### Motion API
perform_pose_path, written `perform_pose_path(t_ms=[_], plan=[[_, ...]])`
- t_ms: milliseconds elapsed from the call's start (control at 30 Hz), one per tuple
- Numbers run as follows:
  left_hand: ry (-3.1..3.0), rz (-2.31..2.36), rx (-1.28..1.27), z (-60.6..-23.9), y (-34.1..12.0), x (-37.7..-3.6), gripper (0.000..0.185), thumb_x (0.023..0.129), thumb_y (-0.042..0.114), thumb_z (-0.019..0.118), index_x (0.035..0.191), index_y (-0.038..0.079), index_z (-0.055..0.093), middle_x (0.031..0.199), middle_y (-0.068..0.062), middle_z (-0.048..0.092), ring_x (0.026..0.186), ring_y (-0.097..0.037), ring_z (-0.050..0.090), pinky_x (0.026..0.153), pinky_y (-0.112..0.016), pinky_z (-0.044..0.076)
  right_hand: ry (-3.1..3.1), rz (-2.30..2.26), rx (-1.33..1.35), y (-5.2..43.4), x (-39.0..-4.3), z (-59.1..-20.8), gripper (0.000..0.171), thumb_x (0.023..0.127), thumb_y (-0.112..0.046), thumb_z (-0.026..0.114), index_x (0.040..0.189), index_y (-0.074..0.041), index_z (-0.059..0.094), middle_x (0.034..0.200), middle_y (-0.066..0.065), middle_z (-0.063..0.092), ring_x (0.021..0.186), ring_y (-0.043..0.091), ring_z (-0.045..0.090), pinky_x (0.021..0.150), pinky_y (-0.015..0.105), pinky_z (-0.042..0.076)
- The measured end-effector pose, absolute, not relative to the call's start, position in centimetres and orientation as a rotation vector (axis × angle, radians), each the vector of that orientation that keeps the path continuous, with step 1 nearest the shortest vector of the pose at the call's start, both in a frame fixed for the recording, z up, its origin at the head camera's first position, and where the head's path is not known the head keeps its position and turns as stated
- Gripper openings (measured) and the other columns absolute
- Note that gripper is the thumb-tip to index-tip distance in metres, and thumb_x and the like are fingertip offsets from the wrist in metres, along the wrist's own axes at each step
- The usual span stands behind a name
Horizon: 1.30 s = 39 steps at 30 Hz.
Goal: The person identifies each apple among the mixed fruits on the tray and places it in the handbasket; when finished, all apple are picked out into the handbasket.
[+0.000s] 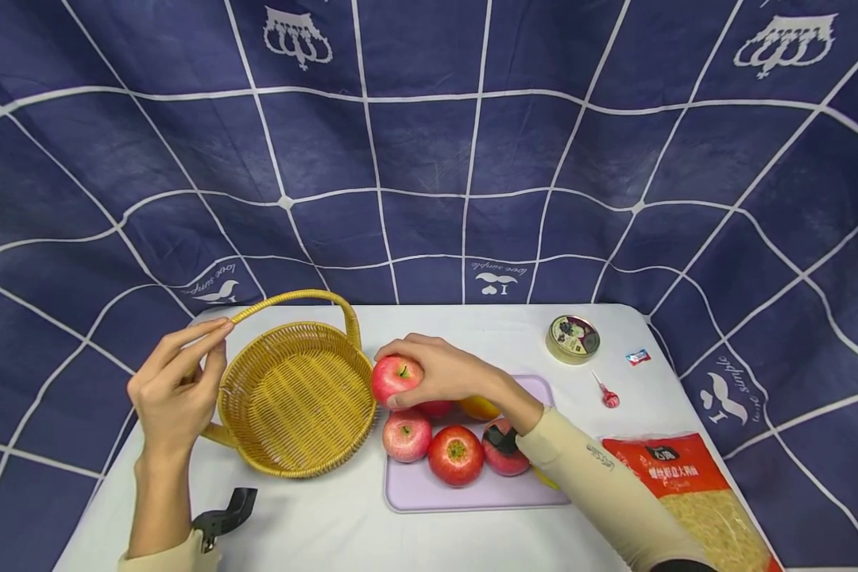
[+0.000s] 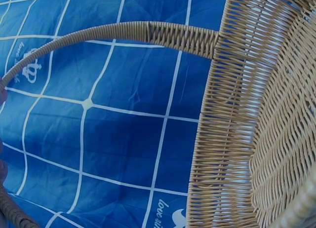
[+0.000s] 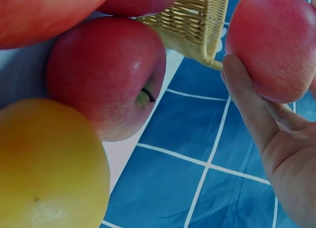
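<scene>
My left hand (image 1: 179, 377) grips the arched handle (image 1: 296, 296) of a round yellow wicker basket (image 1: 300, 409). Nothing lies inside the basket; its woven side (image 2: 222, 139) fills the right of the left wrist view. Between the fingers and thumb of my right hand (image 1: 446, 369) is a red apple (image 1: 393, 383), held above the gap between the basket's right rim and a lilac tray (image 1: 472, 499). Several more apples, such as a deep red one (image 1: 456, 456), sit on that tray with a yellow-orange fruit (image 3: 49, 169). My right forearm covers part of the tray.
Behind and right of the tray stands a round tin (image 1: 573, 339). Near it lie a small wrapped sweet (image 1: 638, 357) and a red lollipop (image 1: 608, 396). A red-topped bag of pasta (image 1: 686, 492) lies at the right edge. Blue checked cloth (image 1: 429, 159) hangs behind the white table.
</scene>
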<state>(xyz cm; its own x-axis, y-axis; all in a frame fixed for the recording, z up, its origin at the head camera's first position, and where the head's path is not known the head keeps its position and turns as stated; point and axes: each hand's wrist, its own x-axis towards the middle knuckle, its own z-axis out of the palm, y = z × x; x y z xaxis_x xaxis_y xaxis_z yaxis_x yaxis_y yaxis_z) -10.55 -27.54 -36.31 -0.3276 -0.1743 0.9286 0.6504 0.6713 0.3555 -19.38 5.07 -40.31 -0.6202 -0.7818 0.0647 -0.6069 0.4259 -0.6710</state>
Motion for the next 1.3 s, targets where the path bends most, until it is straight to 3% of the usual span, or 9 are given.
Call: perform_pose_path(t_ms=[833, 1300], plan=[[-1.723, -0.889, -0.389, -36.4, -27.6, -10.5, 0.012, 0.086, -0.004, 0.069, 0.092, -0.004, 0.079, 0.094, -0.022, 0.074, 0.057, 0.001, 0.034, 0.058, -0.005, 0.023, 2.318, -0.912, -1.293, 2.2, -20.1, -39.9, 0.062, 0.079, -0.052, 0.081, 0.133, -0.033, 0.058, 0.118, -0.015, 0.057, 0.105, 0.003, 0.056, 0.088, 0.023, 0.051], [-1.714, -0.887, -0.395, -36.3, -27.6, -10.6, 0.012, 0.086, -0.004, 0.069, 0.092, -0.004, 0.079, 0.093, -0.022, 0.074, 0.057, 0.0, 0.035, 0.058, -0.005, 0.024, 2.289, -0.852, -1.326, 0.7, -20.7, -40.5, 0.059, 0.078, -0.049, 0.081, 0.13, -0.035, 0.058, 0.114, -0.016, 0.057, 0.104, 0.002, 0.055, 0.089, 0.023, 0.049]])
